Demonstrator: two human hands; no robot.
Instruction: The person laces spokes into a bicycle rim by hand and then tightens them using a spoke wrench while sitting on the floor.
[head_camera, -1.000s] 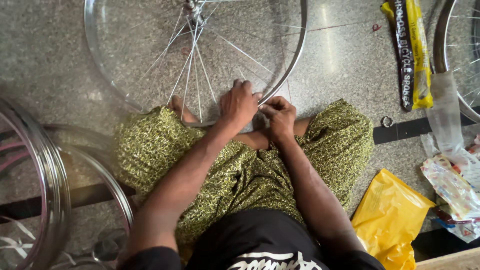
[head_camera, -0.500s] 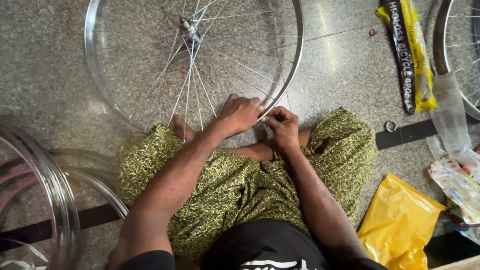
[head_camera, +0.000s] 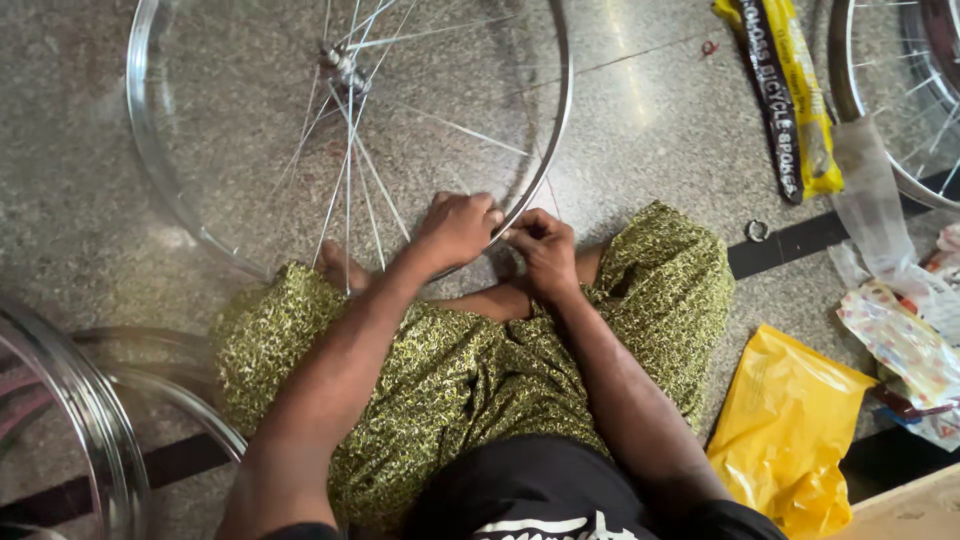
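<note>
wheel rim (head_camera: 548, 150) top cut off, fingertips (head_camera: 492, 216) hiding the grip point

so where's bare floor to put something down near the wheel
Bare floor lies between the wheel rim and the black-and-yellow packet. The right side is crowded with the yellow bag and wrappers; spare rims fill the lower left.

Both hands, left hand (head_camera: 455, 228) and right hand (head_camera: 545, 250), sit at the near edge of the silver spoked bicycle wheel rim (head_camera: 180, 205), touching it. Thin metal spokes (head_camera: 350, 180) cross the rim's interior and block passage toward the hub (head_camera: 343, 66). Bare speckled stone floor (head_camera: 650, 130) lies open right of the rim. Farther right, a yellow-and-black long packet (head_camera: 790, 90), a small metal ring (head_camera: 757, 231) and a yellow plastic bag (head_camera: 785, 425) obstruct. Stacked chrome rims (head_camera: 75, 400) close off the lower left.
</note>
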